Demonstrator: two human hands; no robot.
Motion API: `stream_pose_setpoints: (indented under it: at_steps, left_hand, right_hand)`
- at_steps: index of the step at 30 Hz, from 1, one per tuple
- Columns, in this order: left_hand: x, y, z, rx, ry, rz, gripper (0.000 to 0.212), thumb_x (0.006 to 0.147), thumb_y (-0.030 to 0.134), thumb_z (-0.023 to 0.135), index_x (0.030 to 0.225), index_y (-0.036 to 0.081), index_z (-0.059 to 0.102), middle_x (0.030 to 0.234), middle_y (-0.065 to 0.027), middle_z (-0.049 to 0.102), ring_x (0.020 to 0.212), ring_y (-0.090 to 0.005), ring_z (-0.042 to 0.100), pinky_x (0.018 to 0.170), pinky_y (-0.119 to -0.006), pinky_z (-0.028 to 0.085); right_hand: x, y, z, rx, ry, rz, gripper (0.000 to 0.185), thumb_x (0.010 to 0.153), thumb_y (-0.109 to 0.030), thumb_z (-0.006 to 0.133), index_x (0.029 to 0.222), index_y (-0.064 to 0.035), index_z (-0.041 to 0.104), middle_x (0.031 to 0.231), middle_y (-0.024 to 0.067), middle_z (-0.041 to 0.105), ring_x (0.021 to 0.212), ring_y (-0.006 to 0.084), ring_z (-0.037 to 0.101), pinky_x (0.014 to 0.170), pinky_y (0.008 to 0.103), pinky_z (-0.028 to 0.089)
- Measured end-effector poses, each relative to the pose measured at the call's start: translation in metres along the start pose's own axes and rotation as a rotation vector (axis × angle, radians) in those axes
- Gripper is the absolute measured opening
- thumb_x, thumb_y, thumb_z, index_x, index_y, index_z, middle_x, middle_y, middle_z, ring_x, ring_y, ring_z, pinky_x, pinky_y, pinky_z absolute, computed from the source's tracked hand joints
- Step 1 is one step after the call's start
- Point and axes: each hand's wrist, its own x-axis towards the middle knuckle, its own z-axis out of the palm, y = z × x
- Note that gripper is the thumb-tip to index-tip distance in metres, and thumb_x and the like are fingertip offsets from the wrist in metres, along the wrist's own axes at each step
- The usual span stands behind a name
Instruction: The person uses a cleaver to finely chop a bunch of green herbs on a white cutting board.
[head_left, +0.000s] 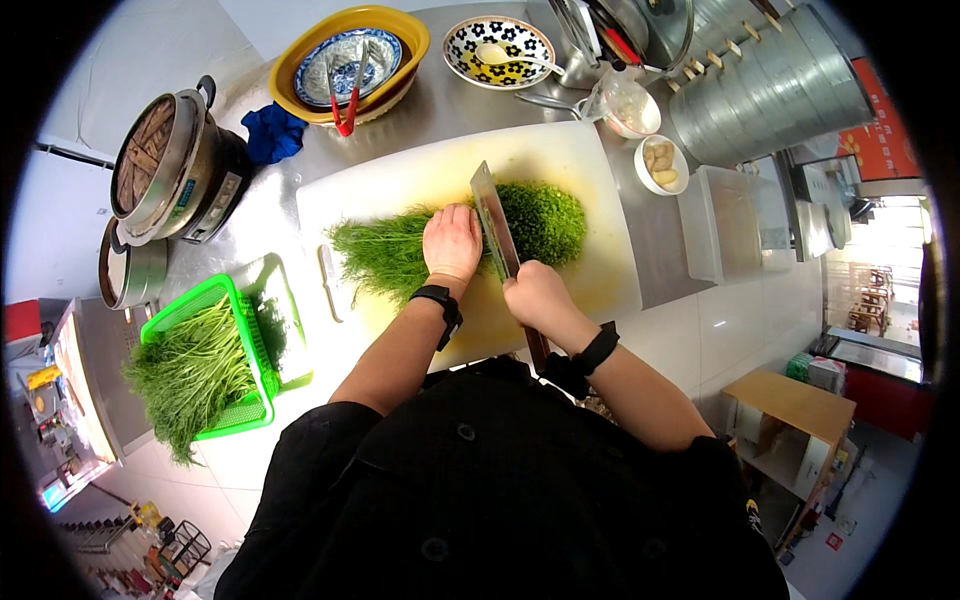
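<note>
My right hand (541, 300) is closed around the handle of a cleaver (496, 217), whose blade stands on edge across the greens on a white cutting board (600, 292). My left hand (453, 241) presses on a bunch of feathery green herbs, probably dill (382, 251), just left of the blade, fingertips near the steel. A heap of finely chopped greens (544, 225) lies to the blade's right. The cleaver's lower edge is partly hidden in the greens. Both wrists wear black bands.
A green plastic basket (251, 360) of uncut herbs stands at the left. Behind the board are a yellow basin (281, 71) with red-handled tongs, a patterned bowl (457, 45) with a spoon, and a small white bowl (661, 184). A clear plastic container (701, 225) stands right.
</note>
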Motion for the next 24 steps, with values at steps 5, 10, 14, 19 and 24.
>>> stream_pose_setpoints:
  at_steps: [5,10,14,19,24]
  left_hand:
    - [0.001,-0.001,-0.002,-0.037,0.033,0.023,0.012,0.091,0.017,0.057,0.086,0.007,0.058,0.087,-0.0124,0.062,0.083,-0.0327,0.060,0.076,-0.043,0.048]
    - [0.001,0.001,-0.003,-0.062,0.052,0.045,0.012,0.090,0.015,0.058,0.082,0.006,0.056,0.082,-0.0129,0.059,0.080,-0.0339,0.058,0.071,-0.044,0.048]
    - [0.001,0.000,0.001,-0.066,0.048,0.032,0.013,0.090,0.015,0.059,0.081,0.006,0.056,0.082,-0.0130,0.059,0.080,-0.0342,0.058,0.071,-0.044,0.048]
    - [0.003,-0.001,-0.002,-0.070,0.057,0.039,0.014,0.092,0.016,0.058,0.082,0.006,0.056,0.083,-0.0142,0.059,0.080,-0.0353,0.058,0.072,-0.045,0.048]
    - [0.002,-0.001,-0.004,-0.113,0.115,0.054,0.012,0.093,0.014,0.057,0.085,0.005,0.057,0.085,-0.0158,0.059,0.081,-0.0364,0.058,0.073,-0.046,0.048]
  right_hand:
    - [0.001,-0.004,-0.004,-0.012,-0.125,0.046,0.027,0.078,-0.016,0.057,0.082,0.0083,0.068,0.085,0.0332,0.065,0.086,0.0479,0.065,0.079,0.0501,0.053]
    - [0.021,0.008,0.008,-0.049,-0.196,-0.029,0.026,0.076,-0.014,0.055,0.082,0.0084,0.068,0.086,0.0329,0.066,0.088,0.0475,0.066,0.081,0.0496,0.053]
    - [0.052,0.028,0.027,-0.181,-0.223,-0.199,0.026,0.075,-0.013,0.055,0.082,0.0085,0.068,0.086,0.0326,0.066,0.088,0.0474,0.066,0.081,0.0499,0.053]
    - [0.050,0.006,0.033,0.048,-0.052,0.051,0.026,0.076,-0.014,0.054,0.080,0.0082,0.068,0.083,0.0324,0.066,0.086,0.0469,0.066,0.081,0.0510,0.053]
    - [0.042,0.020,0.033,0.143,-0.016,0.039,0.032,0.081,-0.021,0.057,0.079,0.0089,0.067,0.081,0.0317,0.065,0.081,0.0480,0.065,0.078,0.0517,0.053]
